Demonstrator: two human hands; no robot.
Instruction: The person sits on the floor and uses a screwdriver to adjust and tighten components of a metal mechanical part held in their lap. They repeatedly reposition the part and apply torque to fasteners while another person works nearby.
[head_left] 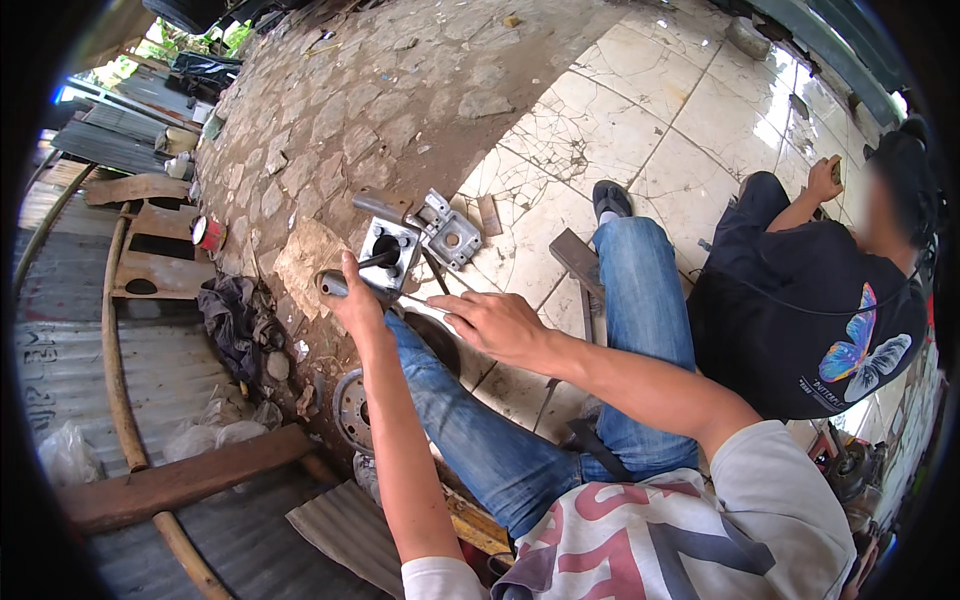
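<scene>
My left hand (358, 298) is wrapped around a grey metal casting (388, 250) with a flat, bolted face and a dark central opening. A rounded, tube-like end (331, 284) sticks out past my thumb. My right hand (495, 325) is closed around a thin metal rod (428, 302) that points at the casting's lower edge; its grip end is hidden by my fingers. Just beyond lies a second metal casting (452, 236), squarish with a round hole, on the tiles. A grey metal cylinder (382, 204) lies beside it.
A person in a black shirt (800, 310) sits close on my right. A metal bar (577, 258) lies by my right leg. Dark cloth (240, 325), a red can (208, 234) and corrugated sheets (170, 380) are at left. Cracked tiles (640, 110) meet stone paving (400, 90).
</scene>
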